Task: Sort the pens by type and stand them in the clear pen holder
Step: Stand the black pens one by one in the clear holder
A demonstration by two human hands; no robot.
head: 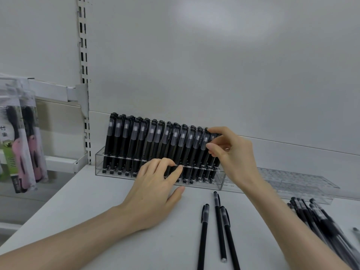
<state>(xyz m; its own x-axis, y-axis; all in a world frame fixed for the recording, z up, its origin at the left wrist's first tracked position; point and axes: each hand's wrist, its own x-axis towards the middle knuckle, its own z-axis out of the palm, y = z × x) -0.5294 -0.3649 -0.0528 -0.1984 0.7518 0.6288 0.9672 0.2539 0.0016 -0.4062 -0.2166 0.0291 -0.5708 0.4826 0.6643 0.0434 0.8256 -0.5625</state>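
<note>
White shelf (109, 207) and a pale grey back wall (214, 55) fill the view. A clear holder (99, 162) sits along the shelf's back edge, against the wall. It is packed with black pens (148, 147) standing in rows, caps up, their long axes near vertical and leaning slightly left at the top. A second clear holder (296, 184) lies just right of the first, also along the back edge.

The right hand (233, 152) reaches to the right end of the rows. Its thumb and fingers pinch the capped top of the end pen (211, 141), which stands upright in the holder. The left hand (153, 190) rests at the holder's front wall, fingers loosely curled and touching the clear rim, holding nothing that can be seen.

Three loose pens (220, 227) lie on the shelf near its front edge, between the two forearms. They lie almost parallel, long axes running front to back, caps pointing toward the wall. A pile of pens (319, 221) with clear barrels lies at the right edge of the shelf, angled with caps toward the back left.

Packaged brushes (21, 145) with pink handles hang at the far left, beyond the shelf's left edge.
</note>
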